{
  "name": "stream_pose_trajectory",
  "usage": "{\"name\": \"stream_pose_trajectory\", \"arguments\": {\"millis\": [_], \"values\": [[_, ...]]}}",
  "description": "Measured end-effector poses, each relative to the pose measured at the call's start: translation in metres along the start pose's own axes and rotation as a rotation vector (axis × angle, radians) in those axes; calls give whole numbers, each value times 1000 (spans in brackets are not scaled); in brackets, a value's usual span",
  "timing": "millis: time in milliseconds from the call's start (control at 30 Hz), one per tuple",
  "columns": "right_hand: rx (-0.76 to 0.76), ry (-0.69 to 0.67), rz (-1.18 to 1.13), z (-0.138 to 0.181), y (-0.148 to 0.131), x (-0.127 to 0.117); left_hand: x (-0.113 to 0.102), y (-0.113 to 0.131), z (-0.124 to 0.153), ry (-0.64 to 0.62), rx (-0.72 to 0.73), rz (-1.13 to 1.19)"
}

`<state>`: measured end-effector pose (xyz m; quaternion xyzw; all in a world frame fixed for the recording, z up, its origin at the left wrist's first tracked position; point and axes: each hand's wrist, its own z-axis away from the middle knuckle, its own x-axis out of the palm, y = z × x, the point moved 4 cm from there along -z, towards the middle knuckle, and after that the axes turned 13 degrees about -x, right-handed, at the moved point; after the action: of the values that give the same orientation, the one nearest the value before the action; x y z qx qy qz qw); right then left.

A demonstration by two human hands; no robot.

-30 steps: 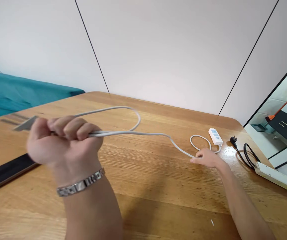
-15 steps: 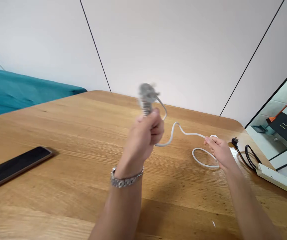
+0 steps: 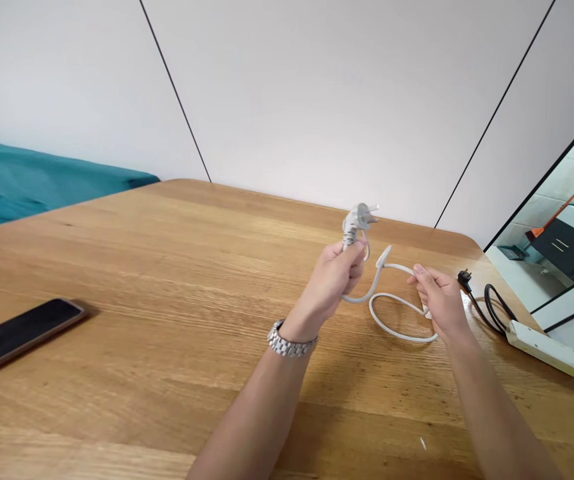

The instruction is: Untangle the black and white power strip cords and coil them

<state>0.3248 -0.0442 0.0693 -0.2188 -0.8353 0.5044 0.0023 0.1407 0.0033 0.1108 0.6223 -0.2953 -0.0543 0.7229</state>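
- My left hand (image 3: 334, 280) is clenched around the white cord (image 3: 397, 330) just below its plug (image 3: 359, 219); the plug stands above my fist, prongs pointing away to the right.
- My right hand (image 3: 439, 300) pinches the same cord a short way along, thumb and fingers closed on it; a short hump of cord rises between my two hands.
- Below and between the hands the cord sags into one loose loop, whose lower arc rests on the wooden table (image 3: 167, 267).
- Something white shows just under my right hand; I cannot tell whether it is the far end of the cord or the body it feeds.
- Handling, as I judge it: the cord is light and limp but springy, so it holds a curve and wants to uncoil when let go. The smooth jacket may slide through a slack pinch.
- Best holds: the ribbed neck under the plug, where my left hand already sits, and the cord itself. The prongs are best left alone.
- A metal watch band (image 3: 291, 344) circles my left wrist, nearer to me than the grip.
- Right of my right hand, apart from it, lie a black cable (image 3: 491, 310) with a black plug and a white power strip (image 3: 547, 347) near the table edge.
- Far left of the grip a dark phone (image 3: 17, 337) lies flat on the table.
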Motion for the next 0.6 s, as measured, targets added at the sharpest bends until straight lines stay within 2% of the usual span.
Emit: {"name": "stream_pose_trajectory", "arguments": {"millis": [67, 100, 200, 267, 333, 400, 433, 533, 600], "values": [[0, -60, 57, -2, -3, -5, -10, 7, 1, 33, 12, 80], [5, -136, 95, -1, -4, -5, -15, 12, 2, 45, 17, 126], [11, -456, 227, 4, -4, 6, -26, 28, 12, 77, 57, 285], [-37, -616, 350, 9, -1, 16, -33, 41, 22, 96, 137, 376], [-80, -697, 503, 11, 6, 26, -41, 54, 35, 97, 254, 431], [-20, -721, 617, 12, 22, 30, -52, 67, 49, 74, 386, 451], [73, -703, 617, 11, 32, 30, -58, 72, 57, 69, 446, 452], [410, -562, 432, 10, 64, 26, -78, 84, 82, 119, 558, 386], [520, -487, 315, 9, 77, 23, -86, 88, 95, 193, 578, 263]]}}
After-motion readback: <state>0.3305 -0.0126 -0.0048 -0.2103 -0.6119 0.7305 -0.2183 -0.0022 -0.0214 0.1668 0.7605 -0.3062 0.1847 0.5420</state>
